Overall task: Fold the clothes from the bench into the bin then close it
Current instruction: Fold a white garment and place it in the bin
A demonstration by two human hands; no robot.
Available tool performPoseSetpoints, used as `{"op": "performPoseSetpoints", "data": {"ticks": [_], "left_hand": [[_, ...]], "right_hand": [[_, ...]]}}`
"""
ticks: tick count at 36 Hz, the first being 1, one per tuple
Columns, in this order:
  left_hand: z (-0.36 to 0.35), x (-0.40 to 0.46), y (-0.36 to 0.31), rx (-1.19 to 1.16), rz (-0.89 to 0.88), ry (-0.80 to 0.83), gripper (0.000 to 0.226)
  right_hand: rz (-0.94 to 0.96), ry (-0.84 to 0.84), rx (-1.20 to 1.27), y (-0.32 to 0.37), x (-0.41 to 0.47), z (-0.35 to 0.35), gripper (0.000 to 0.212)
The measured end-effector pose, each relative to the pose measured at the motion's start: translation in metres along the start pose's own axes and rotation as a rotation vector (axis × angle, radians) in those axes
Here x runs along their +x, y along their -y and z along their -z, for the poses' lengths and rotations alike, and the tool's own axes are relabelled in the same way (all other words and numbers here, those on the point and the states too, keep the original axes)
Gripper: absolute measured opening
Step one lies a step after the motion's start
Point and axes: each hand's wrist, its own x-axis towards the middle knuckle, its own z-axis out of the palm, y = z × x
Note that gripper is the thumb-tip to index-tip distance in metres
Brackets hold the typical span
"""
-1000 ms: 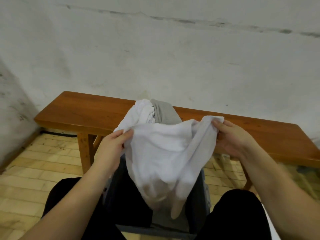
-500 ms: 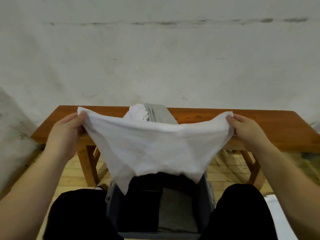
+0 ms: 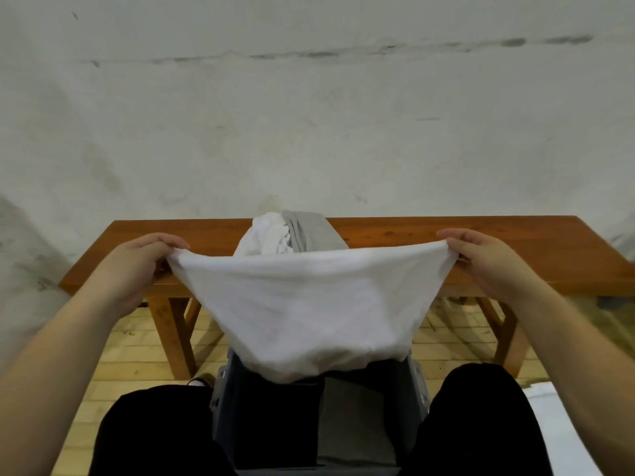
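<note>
From my screen I see that the white garment is now spread wide between the two hands, where one second ago it hung bunched and twisted in front of me. The left hand pinches one top corner and the right hand pinches the other, fingers curled over the cloth, so the upper edge makes a nearly straight line. In the last half second the hands have changed little; I judge that the opening-out is finished and the first fold can begin. The lower part of the garment hangs down and its bottom edge reaches over the far rim of the bin.

The bin stands on the floor between my knees, open, with no lid on it that I can see. Inside, on the left, lies something black, and on the right something grey; they look like folded clothes, but the inside is dark and I cannot tell how many pieces.

On the bench, at the middle of its top, two pieces wait, touching each other: a crumpled white one and a grey one. So I think the task is about half done, and the closing is still far.
</note>
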Motion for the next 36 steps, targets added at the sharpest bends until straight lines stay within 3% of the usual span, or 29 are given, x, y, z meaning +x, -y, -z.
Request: {"op": "performPoseSetpoints", "data": {"ticks": [5, 7, 9, 12, 18, 21, 24, 28, 31, 32, 34, 36], "left_hand": [[-0.001, 0.001, 0.002, 0.035, -0.017, 0.122, 0.016], [-0.004, 0.001, 0.005, 0.139, -0.037, 0.155, 0.022], [-0.01, 0.002, 0.009, 0.387, -0.122, 0.117, 0.028], [-0.017, 0.002, 0.015, 0.683, -0.28, 0.059, 0.021], [-0.011, 0.015, 0.019, 0.754, -0.409, -0.05, 0.016], [-0.008, 0.015, 0.015, 0.521, -0.338, 0.016, 0.022], [-0.006, 0.014, 0.013, -0.02, -0.183, 0.173, 0.02], [-0.002, 0.026, 0.011, -0.485, -0.208, 0.307, 0.014], [0.003, 0.032, -0.003, -0.645, -0.255, 0.434, 0.023], [0.01, 0.033, -0.01, -0.719, -0.272, 0.525, 0.026], [0.026, 0.04, -0.014, -0.948, -0.231, 0.652, 0.03], [0.036, 0.053, -0.011, -1.015, -0.13, 0.598, 0.036]], "right_hand": [[0.084, -0.028, -0.258, 0.007, -0.005, 0.0, 0.033], [0.128, -0.078, -0.354, 0.007, -0.005, 0.0, 0.032], [0.157, -0.124, -0.447, 0.006, -0.004, 0.001, 0.027], [0.182, -0.174, -0.546, 0.003, -0.001, 0.004, 0.022], [0.186, -0.207, -0.561, -0.002, 0.005, 0.014, 0.016], [0.15, -0.172, -0.32, -0.003, 0.006, 0.019, 0.014], [0.095, -0.09, 0.131, 0.003, 0.004, 0.02, 0.015], [0.121, 0.043, 0.638, 0.015, 0.008, 0.017, 0.025], [0.166, 0.198, 0.748, 0.033, 0.004, 0.013, 0.032], [0.212, 0.288, 0.772, 0.042, 0.001, 0.014, 0.037], [0.33, 0.571, 0.949, 0.065, -0.013, 0.011, 0.024], [0.416, 0.563, 1.013, 0.092, -0.028, 0.02, 0.018]]}}
